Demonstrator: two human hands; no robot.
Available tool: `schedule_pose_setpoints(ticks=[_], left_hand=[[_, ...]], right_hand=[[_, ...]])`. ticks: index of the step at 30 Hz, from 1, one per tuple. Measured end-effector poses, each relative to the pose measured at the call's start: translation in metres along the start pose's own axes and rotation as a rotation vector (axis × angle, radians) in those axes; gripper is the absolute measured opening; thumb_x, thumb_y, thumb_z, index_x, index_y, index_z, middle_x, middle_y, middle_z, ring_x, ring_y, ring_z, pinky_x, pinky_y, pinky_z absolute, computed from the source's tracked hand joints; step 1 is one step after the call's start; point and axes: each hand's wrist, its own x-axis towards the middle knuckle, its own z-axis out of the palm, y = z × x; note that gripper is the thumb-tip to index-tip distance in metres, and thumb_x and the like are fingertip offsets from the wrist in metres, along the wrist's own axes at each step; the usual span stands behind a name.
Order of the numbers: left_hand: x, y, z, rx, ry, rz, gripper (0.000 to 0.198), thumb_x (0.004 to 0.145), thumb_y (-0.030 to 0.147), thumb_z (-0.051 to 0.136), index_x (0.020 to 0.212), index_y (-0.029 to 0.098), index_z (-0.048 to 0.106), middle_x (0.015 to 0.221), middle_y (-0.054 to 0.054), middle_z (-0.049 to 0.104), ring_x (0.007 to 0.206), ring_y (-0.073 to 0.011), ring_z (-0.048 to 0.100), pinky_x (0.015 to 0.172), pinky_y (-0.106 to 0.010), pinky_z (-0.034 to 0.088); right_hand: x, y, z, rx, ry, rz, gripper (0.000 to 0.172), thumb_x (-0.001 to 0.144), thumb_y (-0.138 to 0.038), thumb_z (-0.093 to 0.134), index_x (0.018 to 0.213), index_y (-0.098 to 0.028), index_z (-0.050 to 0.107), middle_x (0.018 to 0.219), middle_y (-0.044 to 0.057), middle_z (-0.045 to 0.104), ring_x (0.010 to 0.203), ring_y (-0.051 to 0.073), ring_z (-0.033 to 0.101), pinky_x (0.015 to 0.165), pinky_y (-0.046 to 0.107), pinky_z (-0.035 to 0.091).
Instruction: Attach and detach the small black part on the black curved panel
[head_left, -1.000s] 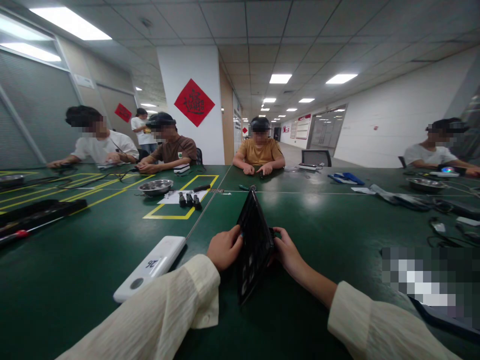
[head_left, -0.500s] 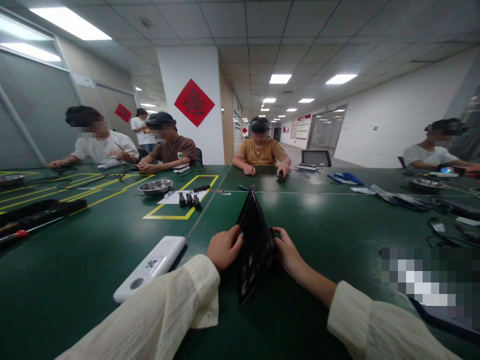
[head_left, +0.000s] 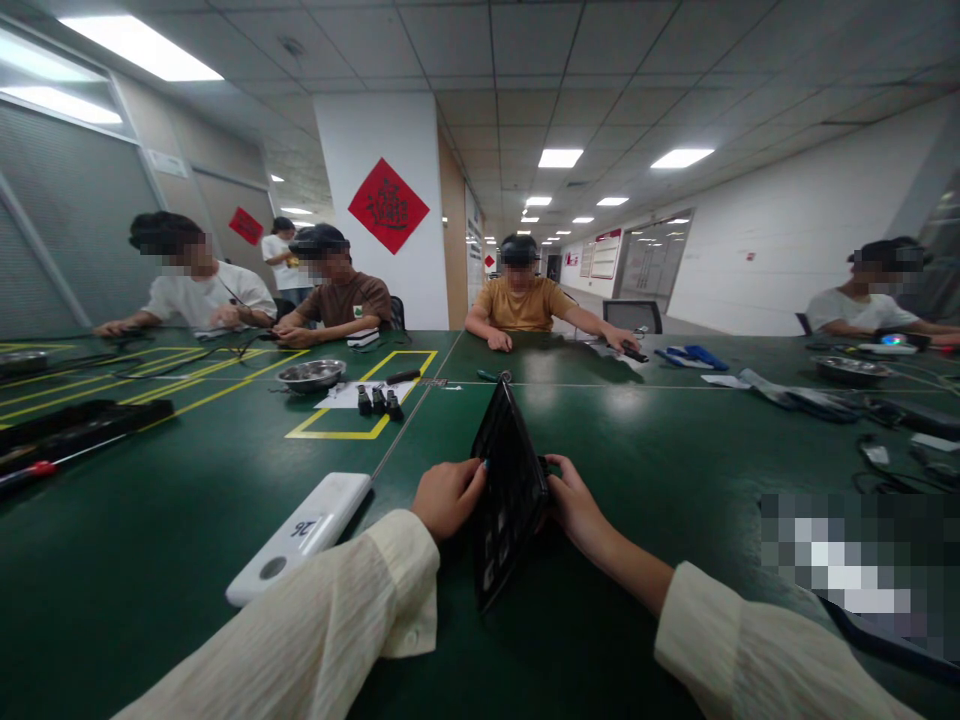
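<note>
A flat black panel (head_left: 511,500) stands upright and tilted in front of me, seen nearly edge-on, with pale marks on its lower face. My left hand (head_left: 450,498) is closed at its left side, thumb and fingertips against the dark face. Beside that thumb tip shows a tiny blue spot, too small to name. Around the right edge, the fingers of my right hand (head_left: 574,505) are closed, partly hidden behind the panel. To the left of my left sleeve lies a white device marked 26 (head_left: 300,540).
Across the table (head_left: 652,450) are a metal bowl (head_left: 313,374), several black parts (head_left: 380,402) on white paper and a green-handled tool (head_left: 489,376). A black tray (head_left: 90,425) lies left; gloves (head_left: 795,395) and cables lie right. Several people sit around.
The person opposite has stretched an arm out toward the blue item, with a dark object in that hand. My hands and the black panel have hardly moved.
</note>
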Motion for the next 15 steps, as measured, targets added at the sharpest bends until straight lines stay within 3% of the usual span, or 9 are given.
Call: schedule_pose_setpoints(ticks=[10,15], left_hand=[[-0.0007,0.0006,0.0001,0.004,-0.027,-0.034,0.047,0.089,0.040,0.020,0.075,0.019,0.060,0.072,-0.006,0.064,0.073,-0.0179,0.059,0.060,-0.026,0.032],[0.0004,-0.0006,0.0027,-0.005,0.015,-0.040,0.039,0.089,0.040,0.022,0.088,0.019,0.054,0.076,-0.005,0.064,0.073,-0.0179,0.060,0.060,-0.025,0.034]], right_hand=[[0.0039,0.0060,-0.0031,0.002,-0.014,-0.016,0.045,0.074,-0.039,0.053,0.108,-0.022,0.030,0.061,-0.004,0.056,0.043,0.016,0.056,0.037,0.025,0.044],[0.0036,0.0050,-0.0026,0.005,-0.019,-0.008,0.045,0.073,-0.039,0.053,0.108,-0.022,0.030,0.061,-0.004,0.056,0.043,0.016,0.057,0.038,0.026,0.045]])
